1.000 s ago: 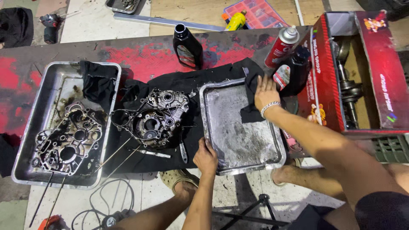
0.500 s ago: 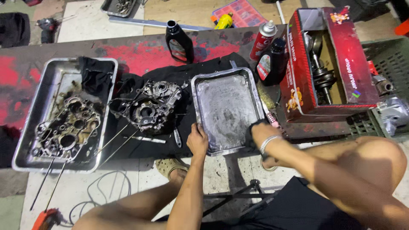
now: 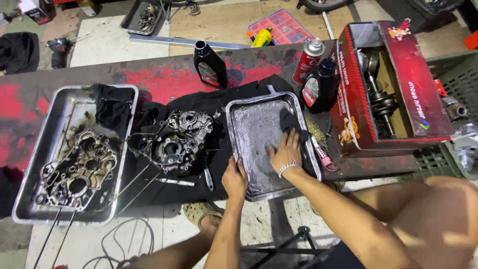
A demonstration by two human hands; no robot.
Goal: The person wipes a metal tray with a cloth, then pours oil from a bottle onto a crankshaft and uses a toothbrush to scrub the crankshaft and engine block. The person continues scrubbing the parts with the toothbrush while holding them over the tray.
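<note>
In the head view, your right hand point(image 3: 286, 152) lies flat in the metal tray point(image 3: 249, 149), fingers spread and pressing on a black rag point(image 3: 291, 124). Your left hand point(image 3: 234, 178) holds the tray's near left edge, fingers curled over the rim. The tray sits on the red table point(image 3: 164, 69), on a black cloth point(image 3: 219, 97). Just left of the tray lies a grey engine case point(image 3: 174, 139). Farther left of the tray is another tray point(image 3: 59, 99) with a second engine case point(image 3: 77, 169). Behind the tray stand a black bottle point(image 3: 318, 84) and a red spray can point(image 3: 307, 60). Right of the tray is a red box point(image 3: 408, 74).
</note>
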